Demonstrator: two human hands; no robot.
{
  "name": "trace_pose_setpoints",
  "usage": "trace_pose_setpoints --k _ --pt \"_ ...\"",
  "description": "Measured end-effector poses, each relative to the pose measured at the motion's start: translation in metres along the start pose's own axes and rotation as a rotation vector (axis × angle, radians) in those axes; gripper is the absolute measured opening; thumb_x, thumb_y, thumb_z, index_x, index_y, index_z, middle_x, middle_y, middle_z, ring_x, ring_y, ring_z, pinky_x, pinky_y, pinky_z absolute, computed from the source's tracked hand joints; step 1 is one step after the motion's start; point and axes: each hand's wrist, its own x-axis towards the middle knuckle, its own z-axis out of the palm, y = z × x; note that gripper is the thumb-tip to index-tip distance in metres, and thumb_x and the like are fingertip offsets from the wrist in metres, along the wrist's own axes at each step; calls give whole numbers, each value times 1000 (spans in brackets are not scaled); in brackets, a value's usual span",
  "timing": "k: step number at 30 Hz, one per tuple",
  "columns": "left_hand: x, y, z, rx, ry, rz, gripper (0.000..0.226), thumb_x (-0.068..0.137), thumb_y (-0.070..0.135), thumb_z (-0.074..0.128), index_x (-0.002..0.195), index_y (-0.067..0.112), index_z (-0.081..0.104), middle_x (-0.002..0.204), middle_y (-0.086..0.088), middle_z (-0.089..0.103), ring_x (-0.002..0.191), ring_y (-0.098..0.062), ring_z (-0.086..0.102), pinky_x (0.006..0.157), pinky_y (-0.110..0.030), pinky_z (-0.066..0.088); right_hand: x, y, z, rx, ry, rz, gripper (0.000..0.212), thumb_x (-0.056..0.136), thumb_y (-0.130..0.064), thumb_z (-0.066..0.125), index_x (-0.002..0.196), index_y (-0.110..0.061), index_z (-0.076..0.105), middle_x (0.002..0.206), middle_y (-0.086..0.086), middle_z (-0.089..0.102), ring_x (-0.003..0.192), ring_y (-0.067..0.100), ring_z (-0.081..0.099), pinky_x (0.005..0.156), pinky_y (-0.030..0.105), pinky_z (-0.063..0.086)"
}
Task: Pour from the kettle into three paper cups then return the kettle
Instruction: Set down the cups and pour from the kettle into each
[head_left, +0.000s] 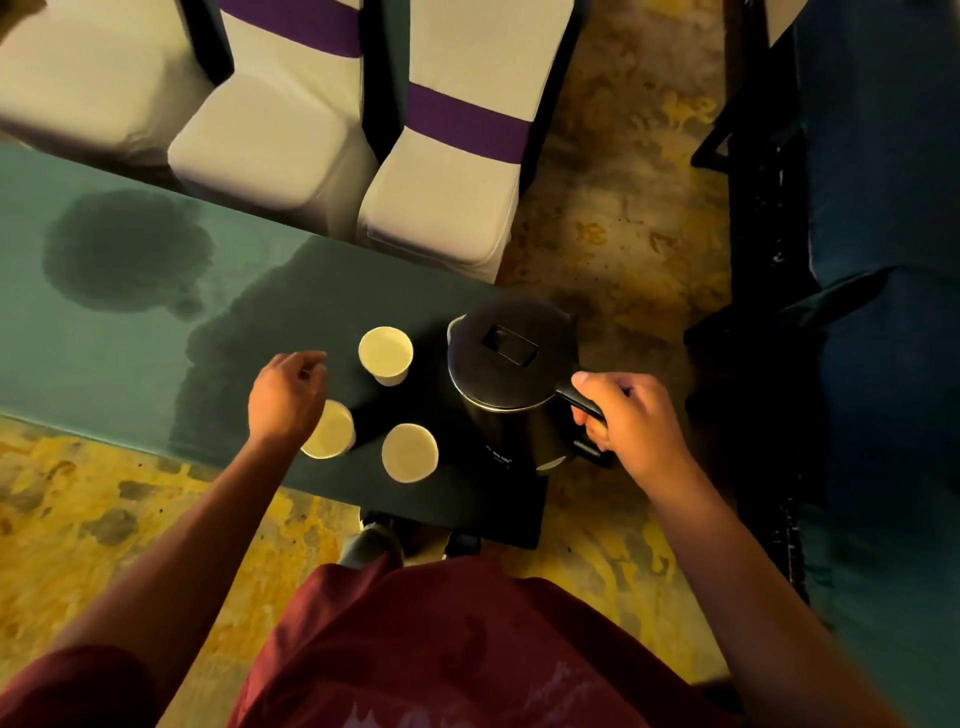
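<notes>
A black kettle (511, 364) with its lid closed stands upright at the right end of the green table (104, 338). My right hand (628, 423) is wrapped around its handle. Three pale paper cups stand to its left: a far cup (386, 354), a near cup (410, 451) and a left cup (332, 434). My left hand (285, 395) hovers over the left cup with loosely curled fingers, hiding part of its rim. It holds nothing that I can see.
Dark wet patches (124, 249) spread over the tablecloth to the left of the cups. White covered chairs (441, 208) with purple bands stand behind the table. A dark blue draped table (883, 312) stands to the right, across a patterned floor.
</notes>
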Motion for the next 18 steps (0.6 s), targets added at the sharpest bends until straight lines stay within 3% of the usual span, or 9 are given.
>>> trace_pose_setpoints --k 4,7,11,15,18 --pt "-21 -6 -8 3 45 26 28 93 15 58 117 10 72 115 -18 67 104 -37 62 88 -44 51 -32 -11 -4 34 -37 -25 43 83 -45 59 58 -9 61 55 14 44 43 19 35 46 31 25" --pt "-29 -17 -14 18 48 81 28 91 15 62 117 10 72 117 -19 65 106 -40 60 90 -48 51 -59 -17 0 31 -28 -32 42 86 -40 58 58 -8 60 48 7 38 43 20 32 46 31 23" --pt "-26 -34 -23 41 14 58 30 91 15 63 119 10 71 122 -21 64 109 -41 58 94 -46 48 -96 -21 17 41 16 -43 48 86 -40 58 59 1 57 49 10 36 45 22 31 47 32 21" --pt "-20 -58 -36 38 -120 -54 36 92 25 57 125 14 66 120 -20 66 109 -41 62 91 -43 49 -130 -23 54 33 56 -7 48 84 -43 57 59 -2 60 48 10 37 44 20 33 47 30 24" --pt "-20 -80 -47 24 -304 -68 42 92 43 54 127 21 62 101 -17 74 96 -36 70 83 -42 56 -149 -24 87 52 110 30 49 84 -42 57 58 0 60 45 9 37 43 20 33 48 29 25"
